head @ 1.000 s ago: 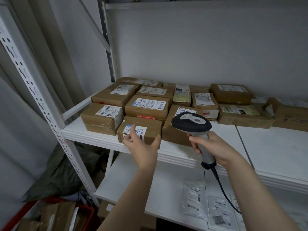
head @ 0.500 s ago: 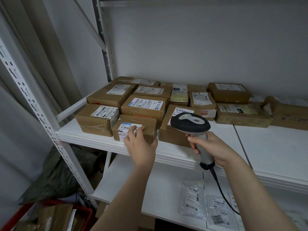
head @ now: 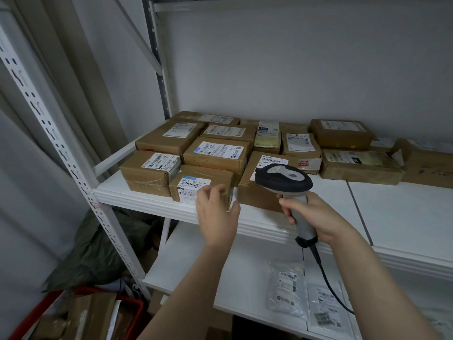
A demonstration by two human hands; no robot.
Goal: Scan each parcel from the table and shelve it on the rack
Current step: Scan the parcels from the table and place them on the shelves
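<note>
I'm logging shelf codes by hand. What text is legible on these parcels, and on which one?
"501E" and "A21B", roughly: small front parcel.
"06G": box behind the scanner, the scanner hiding the rest.
"010": black strip on the yellow parcel.
All other labels: too small or blurred.

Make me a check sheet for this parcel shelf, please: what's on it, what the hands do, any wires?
Surface: white shelf, boxes along its back and left.
Job's things: brown parcels; small parcel at the front edge; scanner.
Clutter: plastic mailers on the lower shelf.
Hands: left hand touches the small parcel's front, grip unclear; right hand grips the scanner handle.
Cables: scanner cable hangs over the lower shelf.
Surroundings: red crate, grey-green bag, white wall.
</note>
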